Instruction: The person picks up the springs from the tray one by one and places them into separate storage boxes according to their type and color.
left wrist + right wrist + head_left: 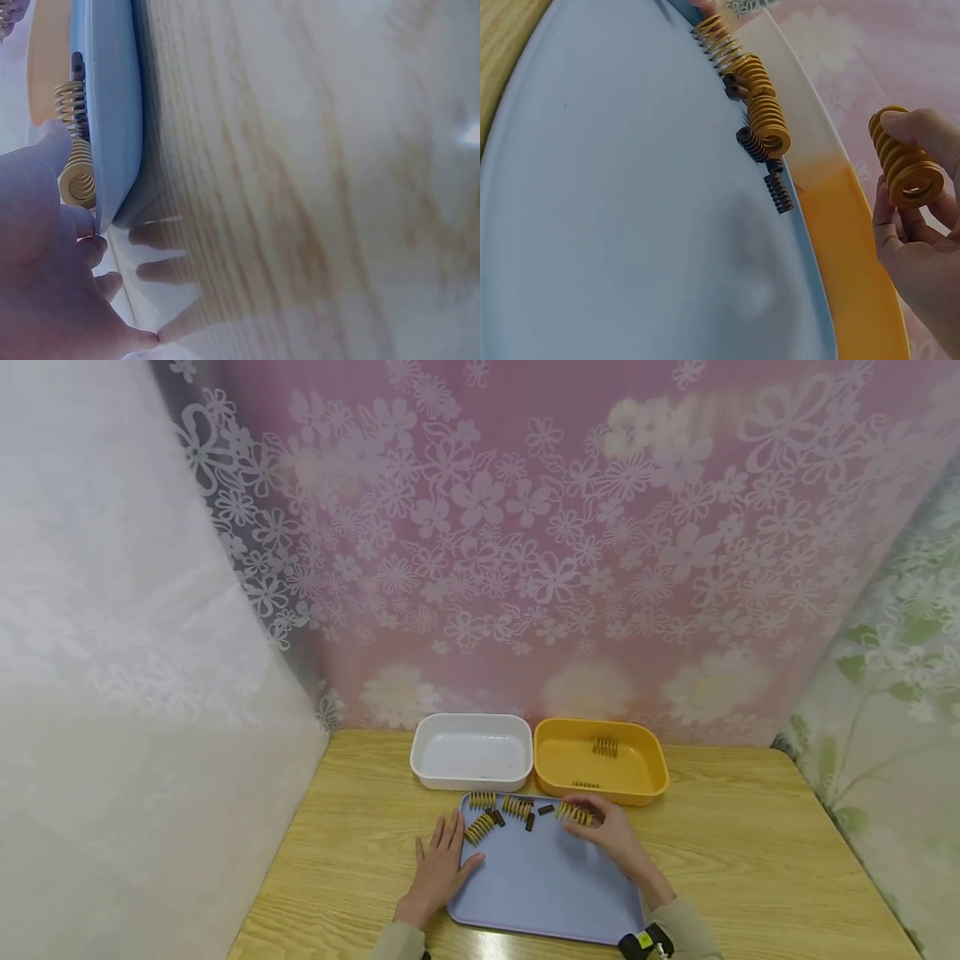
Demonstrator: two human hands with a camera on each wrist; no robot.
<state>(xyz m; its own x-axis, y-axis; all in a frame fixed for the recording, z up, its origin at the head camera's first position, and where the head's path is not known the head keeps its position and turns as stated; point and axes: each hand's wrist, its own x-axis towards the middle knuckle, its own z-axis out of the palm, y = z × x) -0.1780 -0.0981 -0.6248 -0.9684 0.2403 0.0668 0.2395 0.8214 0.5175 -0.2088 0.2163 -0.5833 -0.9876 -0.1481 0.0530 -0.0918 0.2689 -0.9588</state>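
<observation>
My right hand [611,831] pinches a yellow coil spring [906,161] between thumb and fingers, raised above the far right part of the blue tray [555,885]. My left hand [441,868] lies with fingers spread at the tray's left edge, its thumb over the rim. Close to those fingers, three yellow coil springs [480,828] lie in the tray's far left corner. Among and beside them are several small dark springs [778,193]. In the left wrist view, the left fingers [56,142] reach past the tray's side close to a yellow spring.
Behind the tray stand a white bin [472,756] and, right beside it, a yellow bin [551,760] with two springs [604,747] inside. All of it sits on a wooden table [750,843]. Floral curtains [525,568] hang behind and at the sides.
</observation>
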